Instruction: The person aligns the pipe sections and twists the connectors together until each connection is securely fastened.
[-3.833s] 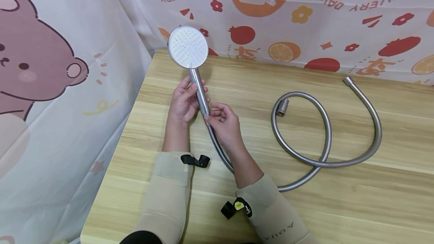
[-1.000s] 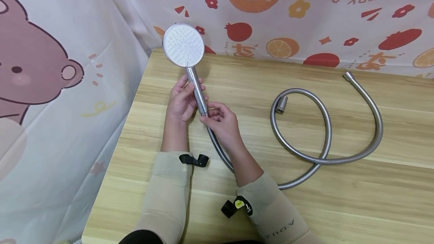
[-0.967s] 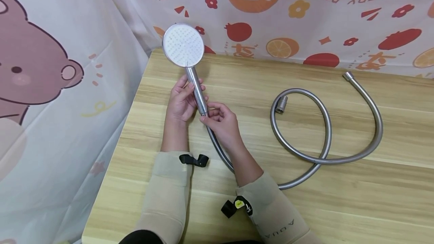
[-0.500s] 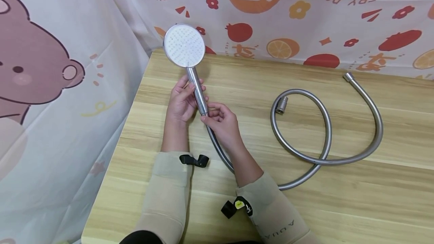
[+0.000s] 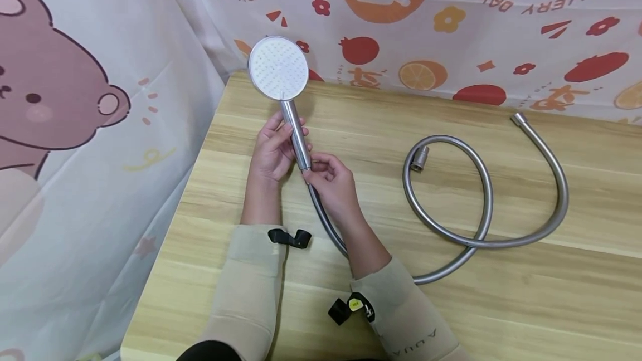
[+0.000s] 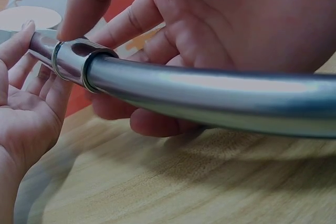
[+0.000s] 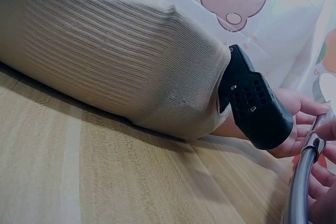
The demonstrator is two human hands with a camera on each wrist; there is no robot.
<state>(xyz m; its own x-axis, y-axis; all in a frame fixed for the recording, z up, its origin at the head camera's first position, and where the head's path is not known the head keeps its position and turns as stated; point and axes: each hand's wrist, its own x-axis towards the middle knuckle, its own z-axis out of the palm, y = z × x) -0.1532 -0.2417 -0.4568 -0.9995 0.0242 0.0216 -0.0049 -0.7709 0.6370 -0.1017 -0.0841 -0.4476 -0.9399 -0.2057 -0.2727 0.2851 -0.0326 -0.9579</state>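
In the head view a chrome hand shower with a round white spray face points up, raised over the table's far left part. My left hand holds its handle, thumb across the front and fingers behind. At the handle's lower end my right hand pinches the hose nut between thumb and fingers. The left wrist view shows this nut close up, the thumb on top of it. From there a grey metal shower hose runs down behind my right forearm, then loops across the table to a free end fitting.
A short metal connector lies at the inner edge of the hose loop on the wooden table. Behind the table hangs a fruit-print cloth; a bear-print cloth hangs at the left. Both sleeves carry black wrist camera mounts.
The head view has shifted slightly, moving everything a little right and down in the frame. Both hands keep their places on the handle and the nut.
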